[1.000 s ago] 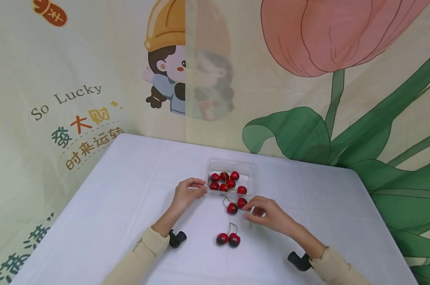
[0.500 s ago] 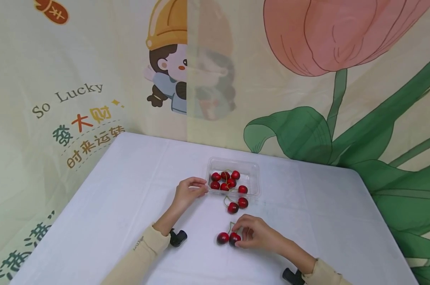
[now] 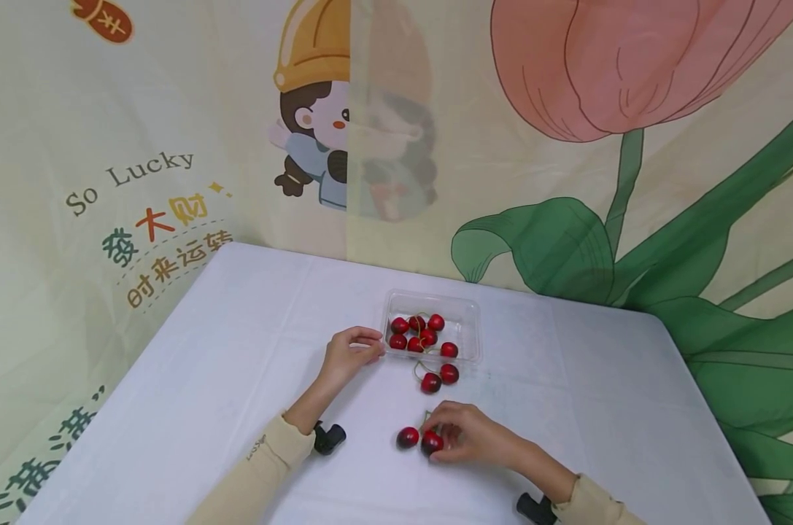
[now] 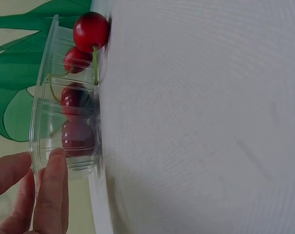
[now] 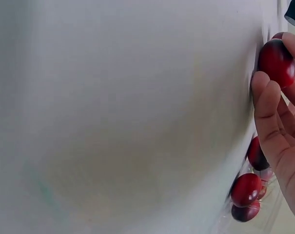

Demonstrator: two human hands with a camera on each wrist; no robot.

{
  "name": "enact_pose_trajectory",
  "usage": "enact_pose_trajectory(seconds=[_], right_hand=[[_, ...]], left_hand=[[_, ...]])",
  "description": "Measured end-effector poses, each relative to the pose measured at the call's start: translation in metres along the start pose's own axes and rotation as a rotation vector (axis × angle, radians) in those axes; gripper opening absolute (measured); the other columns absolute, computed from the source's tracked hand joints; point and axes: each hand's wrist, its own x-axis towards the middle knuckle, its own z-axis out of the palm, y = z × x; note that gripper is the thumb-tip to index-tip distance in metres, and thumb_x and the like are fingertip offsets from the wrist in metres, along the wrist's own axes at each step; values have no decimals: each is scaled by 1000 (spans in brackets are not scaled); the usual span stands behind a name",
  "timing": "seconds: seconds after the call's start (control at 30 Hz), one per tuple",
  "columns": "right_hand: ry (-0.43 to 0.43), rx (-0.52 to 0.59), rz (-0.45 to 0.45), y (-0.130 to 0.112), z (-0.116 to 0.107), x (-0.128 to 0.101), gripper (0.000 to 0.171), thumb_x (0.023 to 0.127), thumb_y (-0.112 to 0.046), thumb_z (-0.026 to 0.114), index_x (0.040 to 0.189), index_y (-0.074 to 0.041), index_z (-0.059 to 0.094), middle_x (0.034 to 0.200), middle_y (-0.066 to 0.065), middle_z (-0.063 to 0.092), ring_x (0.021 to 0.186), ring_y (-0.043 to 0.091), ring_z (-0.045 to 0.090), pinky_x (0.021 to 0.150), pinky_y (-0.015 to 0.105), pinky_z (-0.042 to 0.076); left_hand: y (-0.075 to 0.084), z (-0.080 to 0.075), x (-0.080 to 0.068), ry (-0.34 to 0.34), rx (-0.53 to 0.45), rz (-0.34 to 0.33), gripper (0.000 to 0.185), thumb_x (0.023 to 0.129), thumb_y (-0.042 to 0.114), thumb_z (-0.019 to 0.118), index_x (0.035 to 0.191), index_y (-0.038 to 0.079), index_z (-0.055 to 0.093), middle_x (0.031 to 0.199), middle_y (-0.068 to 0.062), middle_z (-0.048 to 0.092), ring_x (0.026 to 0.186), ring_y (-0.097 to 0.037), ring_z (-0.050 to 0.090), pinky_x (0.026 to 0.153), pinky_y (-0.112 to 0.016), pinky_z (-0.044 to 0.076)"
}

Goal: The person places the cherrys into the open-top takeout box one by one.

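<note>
My left hand (image 3: 346,357) is at the left end of a clear plastic box (image 3: 468,328); in the left wrist view its thumb and fingers (image 4: 50,187) pinch the box's rim. Several red cherries (image 3: 399,325) with green stems lie inside. My right hand (image 3: 471,434) pinches a dark red cherry (image 3: 430,443) low over the table, seen close in the right wrist view between thumb and fingers (image 5: 268,100). Just left of it lies another cherry (image 3: 407,437). The held cherry's stem is mostly hidden by the fingers.
Two more cherries (image 3: 430,383) lie on the white tablecloth (image 3: 291,306), in front of the box. A printed curtain (image 3: 534,168) hangs behind the table's back edge. Black wrist cameras (image 3: 330,439) sit at both cuffs.
My right hand has moved from beside the cherries in front of the box down to the nearer pair and taken hold of the right one. My left hand stays at the box.
</note>
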Motion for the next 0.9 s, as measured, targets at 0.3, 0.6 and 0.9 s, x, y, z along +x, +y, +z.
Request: enact_pose_trajectory(seconds=[0.3, 0.6, 0.9], right_hand=[[-25, -10, -2, -6, -5, -2, 27, 85, -17, 77, 111, -11, 70, 102, -3, 64, 76, 4, 56, 65, 19, 55], [77, -13, -58, -19, -22, -4, 32, 84, -16, 78, 112, -6, 68, 106, 1, 65, 77, 6, 58, 65, 23, 58], [173, -88, -122, -30, -47, -9, 33, 83, -14, 78, 113, -6, 69, 107, 5, 66, 77, 13, 60, 63, 24, 59]], left_hand=[[-2, 0, 0, 2, 2, 0, 17, 87, -2, 69, 102, -8, 67, 89, -15, 66, 81, -31, 71, 73, -33, 62], [-1, 0, -1, -2, -8, 6, 18, 87, -1, 69, 104, -8, 67, 91, -16, 66, 84, -35, 70, 74, -34, 61], [3, 1, -1, -2, 28, -17, 20, 88, -2, 67, 106, -11, 65, 93, -20, 65, 87, -40, 69, 77, -38, 61]])
